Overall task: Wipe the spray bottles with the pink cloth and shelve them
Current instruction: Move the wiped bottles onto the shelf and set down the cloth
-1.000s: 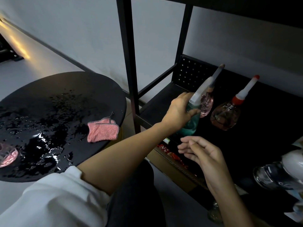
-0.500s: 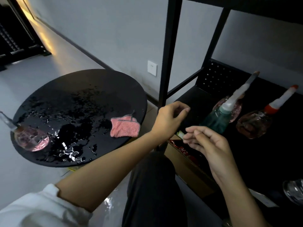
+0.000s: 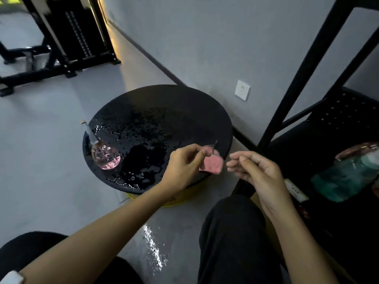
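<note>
Since half a second ago the left hand [image 3: 184,167] has swung away from the shelf [image 3: 295,144] to the near edge of the round black table [image 3: 164,93], and it now pinches the upper corner of the pink cloth [image 3: 212,163] between thumb and fingertips. The cloth, which lay flat on the table before, looks partly lifted at the rim. The right hand [image 3: 258,171] has drifted the same way and hangs just beside the cloth, fingers loosely curled and holding nothing.

The teal spray bottle [image 3: 346,181] is out of the hand and sits on the shelf at the right edge of view, blurred, with something pinkish behind it that is too smeared to name. That bottle seems finished. One pink spray bottle [image 3: 105,155] remains on the far left of the table, nozzle pointing up and away, well apart from both hands. Picking up the cloth suggests that this bottle is next to be wiped.

The tabletop is wet, with beads and pools of water over most of its near half, so the bottle will likely be slippery. A yellow base [image 3: 174,199] shows under the table. A damp patch glints on the grey floor [image 3: 153,247]. A wall socket [image 3: 242,90] sits on the grey wall, and black frames [image 3: 61,37] stand in the far left corner.
</note>
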A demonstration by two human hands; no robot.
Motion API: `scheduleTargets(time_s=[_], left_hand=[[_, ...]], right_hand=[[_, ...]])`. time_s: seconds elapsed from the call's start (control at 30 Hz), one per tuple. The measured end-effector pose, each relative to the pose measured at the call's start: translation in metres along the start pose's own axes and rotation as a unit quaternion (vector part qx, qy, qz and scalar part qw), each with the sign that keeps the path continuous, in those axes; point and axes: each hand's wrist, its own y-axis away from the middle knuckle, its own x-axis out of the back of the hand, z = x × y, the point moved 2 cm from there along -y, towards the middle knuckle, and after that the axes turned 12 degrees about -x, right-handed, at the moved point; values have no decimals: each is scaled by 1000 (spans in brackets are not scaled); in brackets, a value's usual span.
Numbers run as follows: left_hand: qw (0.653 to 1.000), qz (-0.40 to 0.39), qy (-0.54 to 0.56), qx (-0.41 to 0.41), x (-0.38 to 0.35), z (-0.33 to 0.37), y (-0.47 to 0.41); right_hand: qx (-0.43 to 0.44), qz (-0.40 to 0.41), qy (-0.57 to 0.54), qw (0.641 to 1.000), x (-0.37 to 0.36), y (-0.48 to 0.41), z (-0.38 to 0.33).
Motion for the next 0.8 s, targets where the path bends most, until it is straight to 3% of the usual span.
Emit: scheduleTargets(time_s=[0.43, 0.8], left_hand=[[980, 137, -68, 126, 147, -89, 56], [934, 275, -137, 181, 226, -164, 51]], right_hand=[[-34, -124, 42, 991, -134, -33, 35], [-68, -158, 75, 982, -172, -44, 66]])
